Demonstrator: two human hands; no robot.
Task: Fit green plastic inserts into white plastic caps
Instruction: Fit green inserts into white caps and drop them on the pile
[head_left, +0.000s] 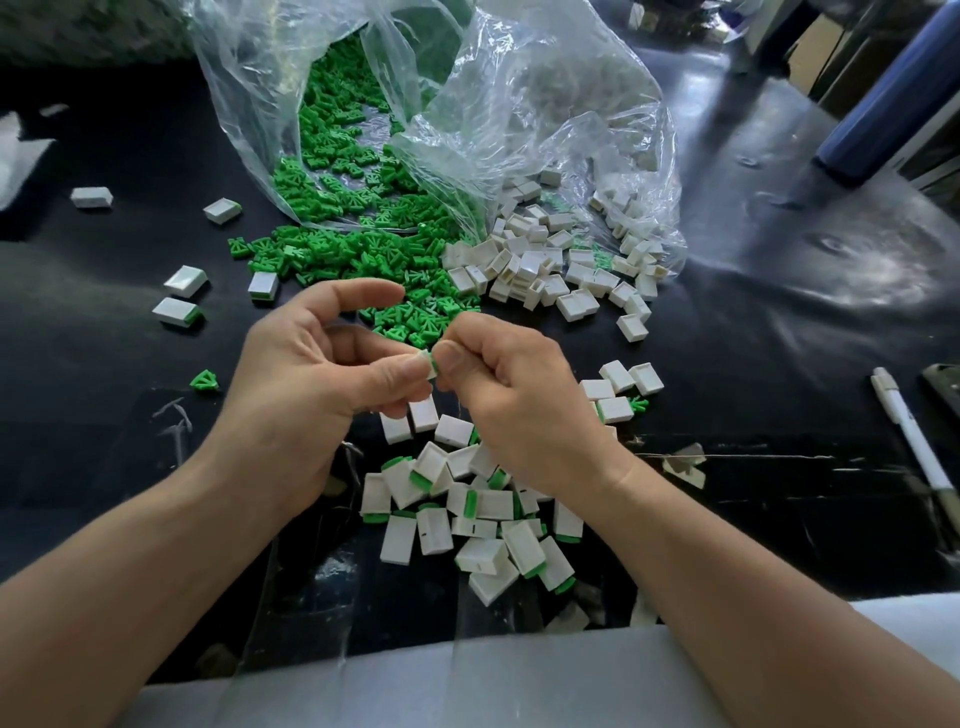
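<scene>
My left hand (317, 364) and my right hand (511, 395) meet above the black table and together pinch one small white cap with a green insert (429, 362) between thumbs and fingertips; most of it is hidden by my fingers. Loose green inserts (363, 254) spill from a clear bag ahead of my hands. Empty white caps (545, 270) lie heaped to their right. Below my hands sits a pile of white caps with green inserts in them (483, 514).
A clear plastic bag (467, 119) lies open at the back centre. Several lone caps (182, 296) are scattered at the left, and one green insert (203, 381). A white pen (914, 441) lies at the right. The black table (779, 322) ends near my body.
</scene>
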